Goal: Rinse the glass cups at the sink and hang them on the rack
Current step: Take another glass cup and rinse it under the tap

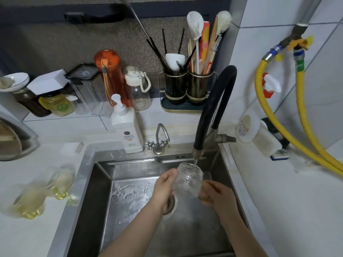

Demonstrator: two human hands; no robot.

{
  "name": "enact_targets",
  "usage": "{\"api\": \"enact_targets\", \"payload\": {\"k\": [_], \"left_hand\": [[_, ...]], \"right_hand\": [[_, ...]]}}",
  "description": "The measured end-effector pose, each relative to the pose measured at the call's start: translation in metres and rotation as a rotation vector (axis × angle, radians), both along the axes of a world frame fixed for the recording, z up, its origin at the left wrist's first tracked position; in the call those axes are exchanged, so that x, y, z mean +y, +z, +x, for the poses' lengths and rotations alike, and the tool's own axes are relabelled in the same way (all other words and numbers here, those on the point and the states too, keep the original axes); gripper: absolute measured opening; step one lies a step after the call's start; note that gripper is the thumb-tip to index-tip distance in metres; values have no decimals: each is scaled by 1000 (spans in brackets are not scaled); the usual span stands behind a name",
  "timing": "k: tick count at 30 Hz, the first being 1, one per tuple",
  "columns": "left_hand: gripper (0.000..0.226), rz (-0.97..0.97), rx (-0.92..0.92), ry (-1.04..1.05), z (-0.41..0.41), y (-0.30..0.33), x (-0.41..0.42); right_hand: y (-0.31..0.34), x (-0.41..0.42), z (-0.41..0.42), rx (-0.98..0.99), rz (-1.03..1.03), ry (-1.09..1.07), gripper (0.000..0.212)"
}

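In the head view, at lower centre of the frame, rinsing is under way: both hands, left hand [165, 184] and right hand [216, 193], curl their fingers round the glass cup [188, 179] under the faucet [196, 154] stream (rack unseen), so next, likely, tip it empty.

**Hidden, cropped and blurred at the sink**

Blurred beyond reading: the glass cups [39, 191] on the table [27, 238] left of the sink [89, 182], outlines smeared, count uncertain. Partly covered by the left hand [163, 188]: the drain [171, 203]. Handle side of the held cup [188, 179] screened by the right hand [217, 195]. Cut off by the bottom edge: both forearms and the sink's near wall. Cropped at the left edge: a round board [9, 143]. Too small to read: print on the soap bottle [128, 127].
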State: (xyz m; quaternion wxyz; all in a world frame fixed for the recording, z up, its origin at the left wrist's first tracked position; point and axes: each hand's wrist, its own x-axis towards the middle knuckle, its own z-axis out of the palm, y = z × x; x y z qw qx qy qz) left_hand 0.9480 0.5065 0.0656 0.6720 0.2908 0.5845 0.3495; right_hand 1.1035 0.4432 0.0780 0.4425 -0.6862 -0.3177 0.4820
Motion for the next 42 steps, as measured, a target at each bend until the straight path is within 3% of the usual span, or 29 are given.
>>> {"api": "enact_targets", "payload": {"k": [4, 6, 10, 14, 18, 22, 25, 30, 34, 36, 38, 42], "left_hand": [[31, -58, -111, -28, -4, 8, -11], [44, -67, -164, -42, -4, 10, -15], [82, 21, -135, -25, -14, 7, -13], [114, 153, 30, -2, -19, 10, -7], [100, 323, 283, -34, -16, 17, -2], [99, 451, 600, -122, -4, 23, -1], [101, 510, 672, -176, 4, 28, -1], [95, 362, 266, -176, -1, 23, 3], [84, 259, 125, -274, -15, 13, 5], [104, 244, 17, -387, -16, 10, 5], [110, 221, -52, -389, -10, 11, 5], [86, 197, -143, -295, -1, 14, 9]], "right_hand": [[-5, -4, -13, 370, -74, -142, 9], [-7, -5, -23, 511, -102, -179, 13], [-11, -8, -41, 592, -120, -156, 22], [-13, -5, -52, 667, -123, -148, 29], [-12, -6, -64, 736, -180, -135, 25], [-13, -7, -71, 831, -214, -197, 20], [-11, -8, -67, 864, -206, -209, 23], [-2, -12, -42, 614, -159, -229, 15], [3, -12, -20, 245, -54, -159, 14], [3, -11, -16, 84, 0, -107, 13], [4, -12, -15, -60, 29, -51, 12], [10, -12, -13, -165, 80, 3, 15]]}}
